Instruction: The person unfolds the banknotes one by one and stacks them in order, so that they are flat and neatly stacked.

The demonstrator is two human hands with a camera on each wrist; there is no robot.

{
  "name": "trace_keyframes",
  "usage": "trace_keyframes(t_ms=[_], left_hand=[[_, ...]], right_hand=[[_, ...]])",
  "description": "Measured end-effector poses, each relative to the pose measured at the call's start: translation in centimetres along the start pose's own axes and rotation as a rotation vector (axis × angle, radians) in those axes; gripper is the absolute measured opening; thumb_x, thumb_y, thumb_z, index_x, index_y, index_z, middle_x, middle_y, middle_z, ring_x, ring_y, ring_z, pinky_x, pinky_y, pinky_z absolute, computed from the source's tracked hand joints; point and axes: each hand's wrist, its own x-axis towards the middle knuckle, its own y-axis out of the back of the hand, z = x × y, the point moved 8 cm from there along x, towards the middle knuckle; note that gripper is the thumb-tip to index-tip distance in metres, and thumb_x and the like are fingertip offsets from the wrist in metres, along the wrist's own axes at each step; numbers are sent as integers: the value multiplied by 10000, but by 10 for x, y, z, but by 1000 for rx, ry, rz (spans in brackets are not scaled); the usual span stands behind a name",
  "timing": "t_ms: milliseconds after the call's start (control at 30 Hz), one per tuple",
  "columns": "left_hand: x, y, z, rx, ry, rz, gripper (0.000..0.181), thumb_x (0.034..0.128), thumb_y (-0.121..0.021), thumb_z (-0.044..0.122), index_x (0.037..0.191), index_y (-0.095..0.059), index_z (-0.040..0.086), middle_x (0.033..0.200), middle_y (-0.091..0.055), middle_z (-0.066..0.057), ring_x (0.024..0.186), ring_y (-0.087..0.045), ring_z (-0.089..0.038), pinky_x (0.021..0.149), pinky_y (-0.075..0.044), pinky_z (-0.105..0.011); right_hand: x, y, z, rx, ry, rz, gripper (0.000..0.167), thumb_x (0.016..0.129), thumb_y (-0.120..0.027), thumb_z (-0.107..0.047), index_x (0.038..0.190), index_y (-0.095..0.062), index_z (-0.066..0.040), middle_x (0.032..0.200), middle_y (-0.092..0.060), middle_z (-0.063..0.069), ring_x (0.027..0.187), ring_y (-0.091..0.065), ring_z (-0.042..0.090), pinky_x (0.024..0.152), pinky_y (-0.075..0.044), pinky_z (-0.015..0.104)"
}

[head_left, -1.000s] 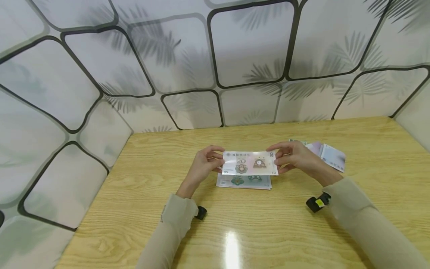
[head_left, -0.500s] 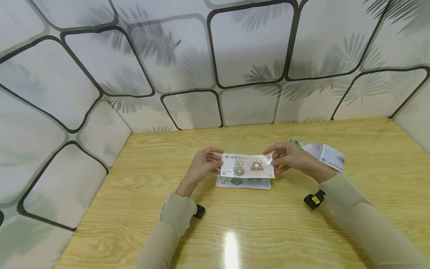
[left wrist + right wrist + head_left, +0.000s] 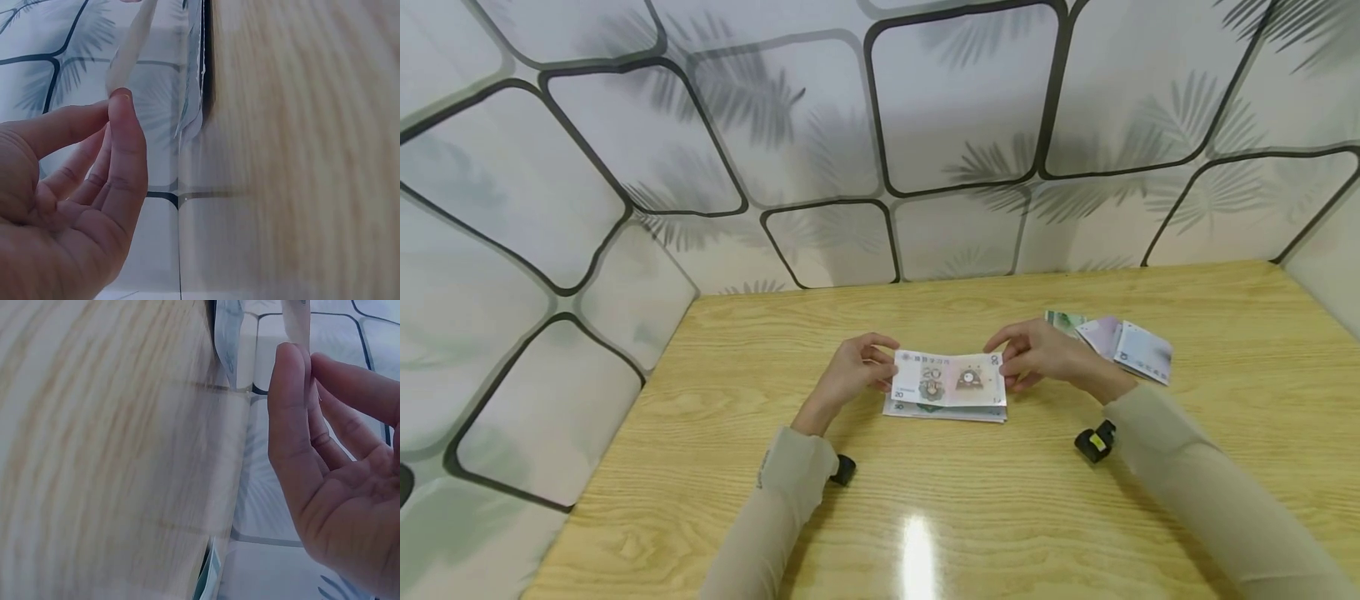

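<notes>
Over stacked notes (image 3: 951, 413), a 20 note (image 3: 949, 377), lower than before, pinched by left hand (image 3: 852, 367) and right hand (image 3: 1043, 353)

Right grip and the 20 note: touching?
Touching. Right wrist view: the right grip pinches the 20 note between thumb and forefinger.

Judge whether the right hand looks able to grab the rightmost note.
Probably not yet: the right hand pinches the 20 note, though the rightmost note lies close by, with nothing visibly covering it.
</notes>
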Motion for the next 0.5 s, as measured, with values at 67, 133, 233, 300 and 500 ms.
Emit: trace_keyframes(t_ms=[67, 133, 233, 300, 500], left_hand=[[0, 0, -2, 2, 15, -9, 335, 953, -640, -76, 1286, -606, -68, 944, -663, -151, 693, -661, -193, 698, -618, -346], [-1, 0, -2, 7, 30, -17, 328, 952, -643, -75, 1278, -605, -73, 941, -668, -156, 683, -663, -178, 689, -617, -331], [-1, -1, -5, 24, 47, -28, 318, 952, -646, -72, 1268, -605, -76, 942, -676, -161, 677, -670, -164, 688, -622, -332], [-1, -2, -4, 40, 56, -28, 313, 951, -648, -71, 1262, -609, -73, 944, -682, -163, 670, -670, -156, 685, -622, -333], [-2, -2, -3, 69, 85, -24, 310, 952, -648, -62, 1261, -618, -64, 957, -689, -168, 677, -666, -160, 669, -616, -316]], right_hand=[[1, -1, -1, -11, 7, -6, 384, 923, -625, 110, 1291, -537, 178, 774, -655, 91, 673, -663, 181, 639, -631, 374], [2, -3, -2, -25, 12, -10, 370, 920, -615, 116, 1279, -545, 178, 766, -656, 85, 667, -657, 173, 628, -629, 359], [3, -4, -1, -33, 6, -14, 356, 915, -610, 121, 1263, -554, 176, 757, -654, 79, 662, -652, 168, 625, -628, 353], [4, -5, -1, -34, -3, -16, 350, 908, -607, 129, 1251, -558, 177, 751, -652, 79, 659, -651, 166, 623, -628, 352], [4, -8, 3, -33, -40, -21, 337, 907, -626, 124, 1235, -562, 170, 737, -648, 72, 659, -643, 159, 628, -626, 340]])
